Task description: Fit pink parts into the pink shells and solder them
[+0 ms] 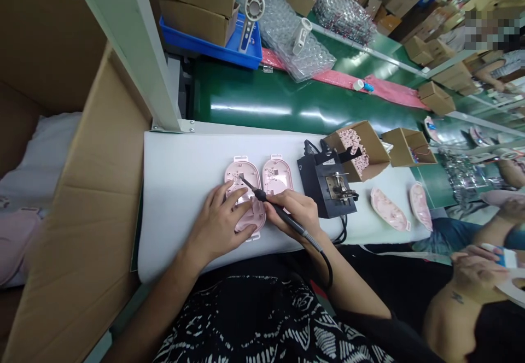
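Note:
A soldering iron is gripped like a pen in my right hand. Its tip meets the upper inside of a pink plastic shell, which lies with its hollow side up on the white work surface. Spread across the lower left of that shell are the fingers of my left hand, pressing on it without closing around it; they cover part of its inside. A second pink shell lies just to the right, partly behind my right hand.
Right of the shells stands a black device with a metal mechanism and cables. Behind it are a box of small pink parts and another carton. Pink shell halves lie farther right, near a co-worker's hand. A large carton borders the left.

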A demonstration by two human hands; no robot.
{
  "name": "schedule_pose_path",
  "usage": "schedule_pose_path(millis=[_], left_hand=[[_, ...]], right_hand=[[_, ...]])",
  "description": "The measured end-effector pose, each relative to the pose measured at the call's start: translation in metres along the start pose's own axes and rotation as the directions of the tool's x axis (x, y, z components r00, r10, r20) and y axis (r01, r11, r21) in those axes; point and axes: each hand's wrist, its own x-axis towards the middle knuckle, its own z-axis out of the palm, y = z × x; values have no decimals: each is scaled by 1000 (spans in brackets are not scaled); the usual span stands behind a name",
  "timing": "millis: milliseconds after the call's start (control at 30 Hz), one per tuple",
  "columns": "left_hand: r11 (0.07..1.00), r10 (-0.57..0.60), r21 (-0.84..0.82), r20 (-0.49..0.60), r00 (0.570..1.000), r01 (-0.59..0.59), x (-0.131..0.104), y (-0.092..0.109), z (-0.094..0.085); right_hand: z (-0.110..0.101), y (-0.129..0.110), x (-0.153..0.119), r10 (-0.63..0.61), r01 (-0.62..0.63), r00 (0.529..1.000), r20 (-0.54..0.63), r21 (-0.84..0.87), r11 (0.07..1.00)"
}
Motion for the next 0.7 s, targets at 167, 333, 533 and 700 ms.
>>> schedule_pose_path(millis=[167, 333, 533, 700], left_hand=[[1000, -11, -9, 0, 1000, 11, 0, 1, -1], [1000, -9, -20, -16, 1000, 9, 1, 1, -1], [1000, -14, -12, -17, 1000, 13, 0, 1, -1], [1000, -13, -12, -8, 1000, 13, 0, 1, -1]], right_hand=[[1, -4, 2, -2, 3, 1000, 17, -23, 1000], [1, -6, 2, 4, -4, 1000, 16, -21, 1000], [3, -4, 0, -6, 6, 1000, 17, -28, 1000], [2, -5, 2, -3, 3, 1000, 31, -28, 1000]])
